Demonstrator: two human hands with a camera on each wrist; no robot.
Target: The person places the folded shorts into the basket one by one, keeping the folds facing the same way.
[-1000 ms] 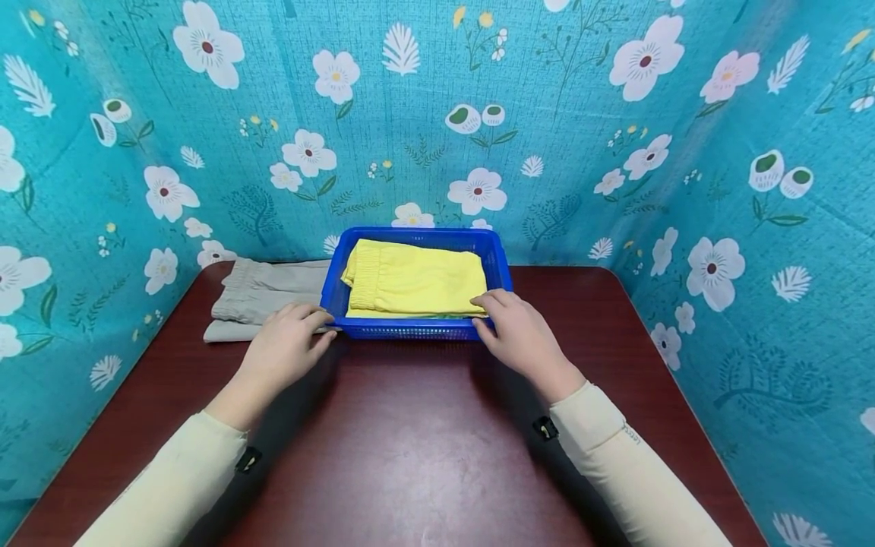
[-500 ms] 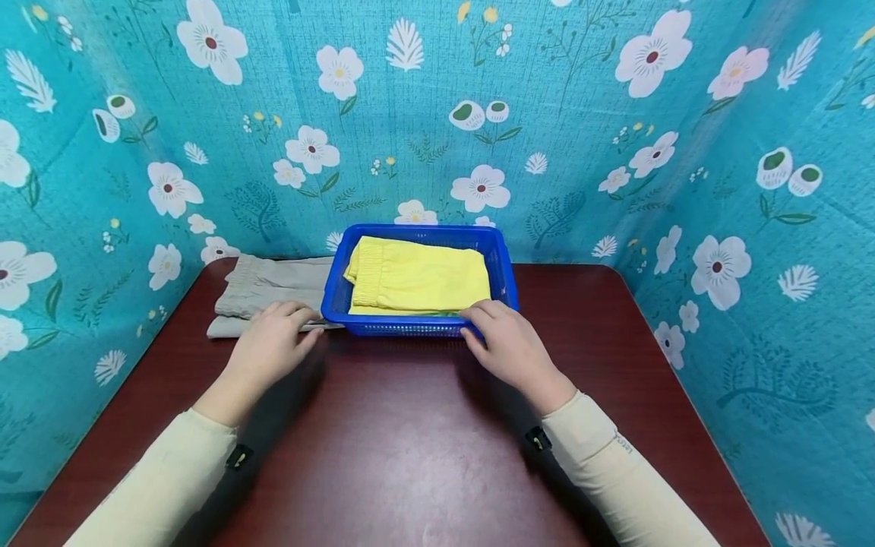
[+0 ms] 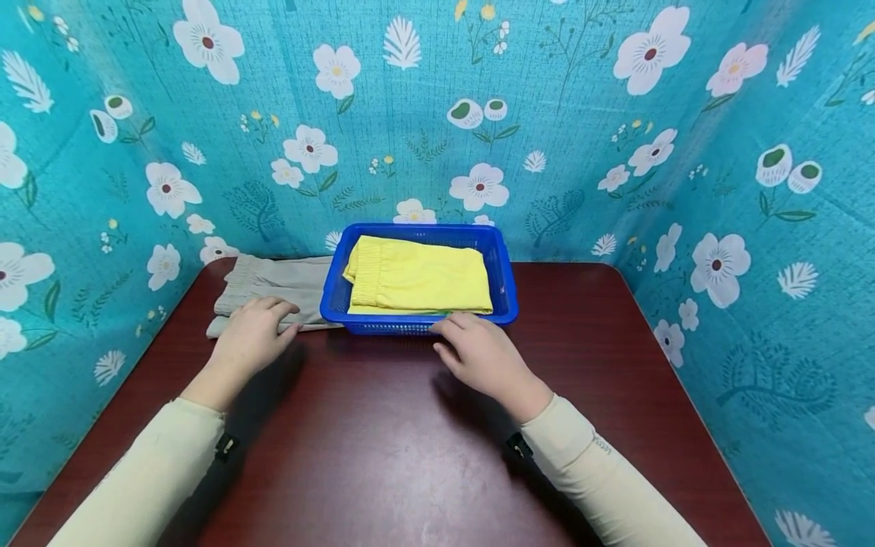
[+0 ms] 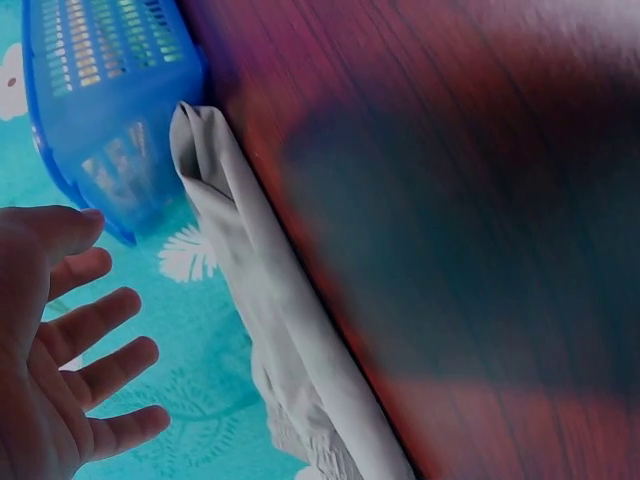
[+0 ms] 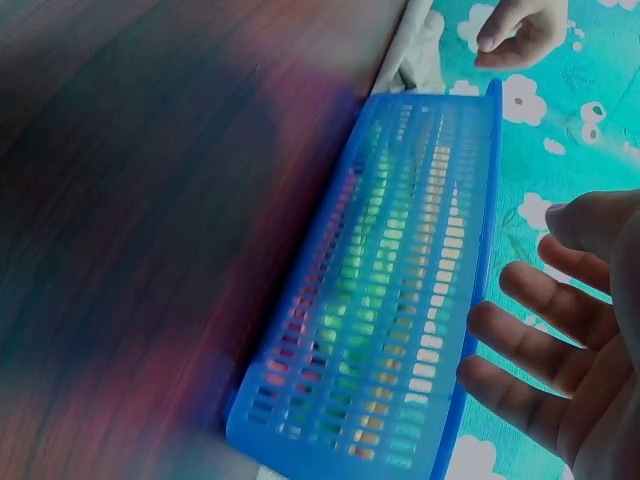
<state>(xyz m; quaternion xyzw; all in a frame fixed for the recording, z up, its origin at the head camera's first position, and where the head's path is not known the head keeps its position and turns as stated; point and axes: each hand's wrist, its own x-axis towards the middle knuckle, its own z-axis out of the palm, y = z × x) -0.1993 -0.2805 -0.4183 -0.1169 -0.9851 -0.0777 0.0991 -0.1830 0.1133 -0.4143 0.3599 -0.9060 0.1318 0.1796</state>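
Note:
A blue plastic basket (image 3: 390, 328) with perforated walls stands at the back of the table. Folded yellow pants (image 3: 431, 277) with an elastic waistband lie in it, above more cloth that is mostly hidden. Left of the basket are folded grey pants (image 3: 290, 277), also with a gathered waistband. My left hand (image 3: 247, 340) is over the front of the grey pants, fingers spread and holding nothing; in the left wrist view the hand (image 4: 60, 340) is apart from the cloth. In front of the basket's front rim hovers my right hand (image 3: 488, 358), fingers loosely bent. Whether its fingertips touch the rim I cannot tell.
The dark red-brown table (image 3: 403, 441) extends in front of the basket and to both sides. A teal floral cloth (image 3: 424, 114) hangs behind the table and along its left and right sides.
Both hands have come away from the basket's corners. The left hand has moved left and toward me, the right hand left and toward me. The basket has barely shifted.

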